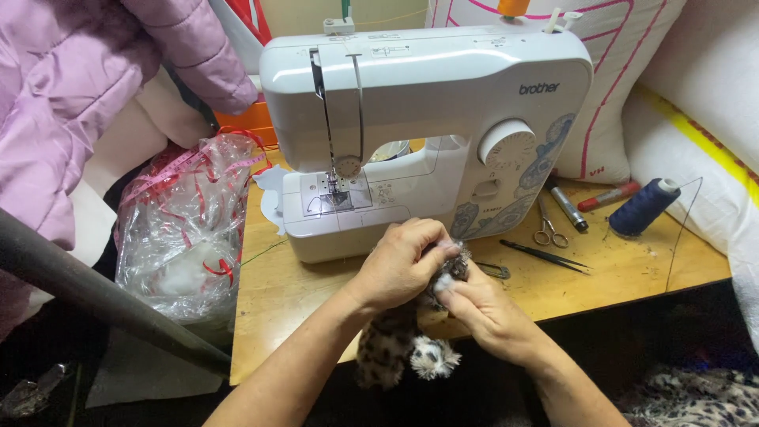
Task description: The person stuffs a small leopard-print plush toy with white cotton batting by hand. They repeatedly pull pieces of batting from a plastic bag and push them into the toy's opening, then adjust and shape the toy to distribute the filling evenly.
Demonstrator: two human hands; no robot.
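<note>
My left hand [399,265] and my right hand [482,308] meet in front of a white sewing machine [427,119] on a wooden table [277,292]. Both grip a small plush piece of leopard-spotted fur [391,344] with a white tuft [433,357]. A bit of white stuffing [444,281] shows between my fingers at the piece's upper end, where my fingertips press together. The lower part of the fur piece hangs over the table's front edge.
A clear plastic bag [186,229] with white stuffing and red ribbon sits at the left. Right of the machine lie small scissors [545,231], black tweezers [545,255], two markers [589,204] and a dark blue thread spool [642,207]. A pink jacket [63,87] hangs at left.
</note>
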